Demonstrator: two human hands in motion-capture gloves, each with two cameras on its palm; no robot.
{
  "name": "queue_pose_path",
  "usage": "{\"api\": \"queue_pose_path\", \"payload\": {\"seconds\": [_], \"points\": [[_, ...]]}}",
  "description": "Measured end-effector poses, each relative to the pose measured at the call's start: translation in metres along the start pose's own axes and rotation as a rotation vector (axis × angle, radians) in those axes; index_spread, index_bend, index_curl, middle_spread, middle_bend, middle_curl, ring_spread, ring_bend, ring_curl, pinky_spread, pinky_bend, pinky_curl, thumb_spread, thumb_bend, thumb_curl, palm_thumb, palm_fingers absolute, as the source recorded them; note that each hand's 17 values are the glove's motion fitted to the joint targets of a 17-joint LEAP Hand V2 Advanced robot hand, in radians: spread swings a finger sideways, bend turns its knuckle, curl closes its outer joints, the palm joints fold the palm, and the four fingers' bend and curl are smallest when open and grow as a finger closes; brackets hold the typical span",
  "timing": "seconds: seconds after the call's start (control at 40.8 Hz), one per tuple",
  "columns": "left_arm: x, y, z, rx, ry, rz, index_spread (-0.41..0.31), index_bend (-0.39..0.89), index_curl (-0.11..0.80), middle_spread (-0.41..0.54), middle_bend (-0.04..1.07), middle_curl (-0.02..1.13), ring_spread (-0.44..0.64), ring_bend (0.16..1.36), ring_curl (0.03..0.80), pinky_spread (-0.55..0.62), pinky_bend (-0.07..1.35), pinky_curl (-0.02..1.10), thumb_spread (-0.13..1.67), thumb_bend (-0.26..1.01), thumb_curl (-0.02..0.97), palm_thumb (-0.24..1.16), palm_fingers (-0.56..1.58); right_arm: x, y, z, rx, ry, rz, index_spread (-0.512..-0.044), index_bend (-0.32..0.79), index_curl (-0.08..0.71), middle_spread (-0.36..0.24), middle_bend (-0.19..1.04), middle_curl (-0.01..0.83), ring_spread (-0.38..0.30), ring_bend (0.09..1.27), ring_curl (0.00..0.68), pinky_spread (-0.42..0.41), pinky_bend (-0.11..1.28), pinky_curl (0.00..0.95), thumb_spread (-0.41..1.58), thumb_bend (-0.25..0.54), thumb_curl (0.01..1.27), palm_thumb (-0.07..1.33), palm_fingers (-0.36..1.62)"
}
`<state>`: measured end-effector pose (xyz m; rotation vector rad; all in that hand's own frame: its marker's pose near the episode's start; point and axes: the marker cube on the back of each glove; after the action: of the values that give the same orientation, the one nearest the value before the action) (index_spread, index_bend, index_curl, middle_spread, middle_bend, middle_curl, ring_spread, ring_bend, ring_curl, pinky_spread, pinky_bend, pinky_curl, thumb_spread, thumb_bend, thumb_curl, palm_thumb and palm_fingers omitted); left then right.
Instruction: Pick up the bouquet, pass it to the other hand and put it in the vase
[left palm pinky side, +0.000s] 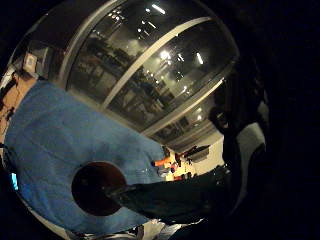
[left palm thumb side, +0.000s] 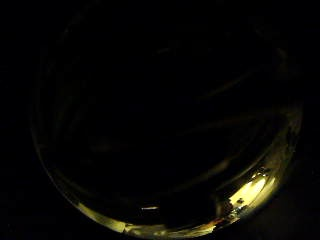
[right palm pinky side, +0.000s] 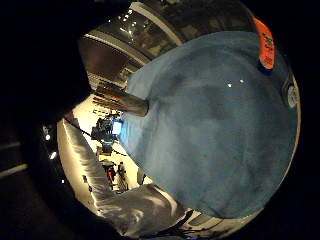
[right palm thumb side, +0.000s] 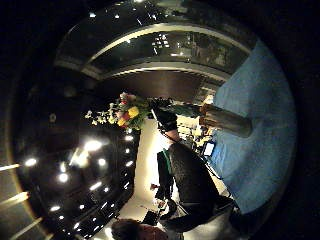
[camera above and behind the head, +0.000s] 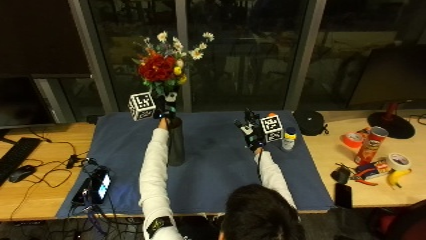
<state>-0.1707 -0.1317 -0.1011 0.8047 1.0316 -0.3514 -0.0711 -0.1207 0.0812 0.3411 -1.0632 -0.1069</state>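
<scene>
— Looking from the outside view, where is the blue cloth (camera above and behind the head: 213, 165) lying relative to the holding hand?

— It is spreading out below and toward the person from the grip, and the dark vase (camera above and behind the head: 176, 142) is standing upright on it, directly under the left hand (camera above and behind the head: 164, 113).

— And the bouquet (camera above and behind the head: 162, 67)?

— It is rising straight up out of the left hand, red bloom and pale daisies above the grip, stems pointing down past the fingers toward the vase mouth. Its long axis is running vertical, in line with the vase. In the left palm view the round vase opening (left palm pinky side: 98, 188) is sitting just below the palm, with a dark green stem bundle crossing its rim.

— Is the hand gripping?

— The left hand is closing round the stems, as far as I can judge — the fingers themselves are mostly hidden.

— The right hand (camera above and behind the head: 256, 134)?

— It is hovering well off to the side of the grip, above the cloth, holding nothing; whether its fingers are spread or curled I cannot tell. The left is plainly the nearer hand — the lowering is its job.
</scene>
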Motion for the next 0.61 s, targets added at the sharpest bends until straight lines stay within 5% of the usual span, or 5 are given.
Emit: {"api": "queue_pose_path", "payload": {"seconds": [0.073,0.122,0.196,0.22,0.612], "points": [[-0.036,0.037,-0.012,-0.216,-0.03,-0.093,-0.308,0.27,0.529,-0.315,0.68,0.54,-0.37,0.78,0.474,-0.42,0.69,0.45,0.35,-0.08,0.749,0.69,1.29,0.006,0.003,0.002,-0.022,0.005,0.043,-0.443,0.14,0.22,-0.147,0.19,0.325,-0.027,0.38,0.298,0.245,0.59,0.341,1.01,-0.029,0.38,0.43,0.0],[-0.056,0.07,-0.028,-0.357,-0.062,-0.149,-0.173,-0.14,0.403,-0.261,0.67,0.54,-0.28,0.72,0.453,-0.26,0.54,0.41,0.56,-0.13,0.678,0.53,0.42,0.008,0.007,0.001,-0.048,-0.005,0.05,-0.443,0.14,0.219,-0.147,0.19,0.324,-0.027,0.38,0.298,0.244,0.59,0.341,1.01,-0.024,0.38,0.44,0.0],[-0.089,0.116,-0.05,-0.502,-0.084,-0.273,-0.082,-0.07,0.376,-0.183,0.73,0.63,-0.17,0.77,0.546,-0.09,0.54,0.5,0.66,-0.09,0.63,0.48,0.1,0.009,0.013,-0.001,-0.092,-0.035,0.001,-0.443,0.14,0.219,-0.147,0.19,0.323,-0.027,0.38,0.298,0.243,0.58,0.339,1.02,-0.019,0.39,0.45,0.0],[-0.103,0.129,-0.056,-0.531,-0.084,-0.312,-0.041,-0.03,0.353,-0.06,0.48,0.53,-0.04,0.73,0.507,0.03,0.56,0.48,0.69,-0.07,0.618,0.48,-0.27,0.01,0.014,-0.002,-0.101,-0.042,-0.012,-0.443,0.14,0.218,-0.147,0.19,0.323,-0.027,0.38,0.298,0.243,0.58,0.34,1.02,-0.021,0.39,0.46,0.0],[-0.129,0.178,-0.078,-0.488,-0.176,0.006,0.113,0.02,0.149,0.312,0.22,0.34,0.38,0.65,0.329,0.44,0.46,0.32,0.9,-0.05,0.487,0.5,-0.22,0.038,0.011,-0.012,-0.108,-0.069,0.027,-0.434,0.16,0.23,-0.13,0.18,0.312,-0.023,0.38,0.294,0.246,0.56,0.34,1.03,-0.025,0.4,0.51,0.01]]}}
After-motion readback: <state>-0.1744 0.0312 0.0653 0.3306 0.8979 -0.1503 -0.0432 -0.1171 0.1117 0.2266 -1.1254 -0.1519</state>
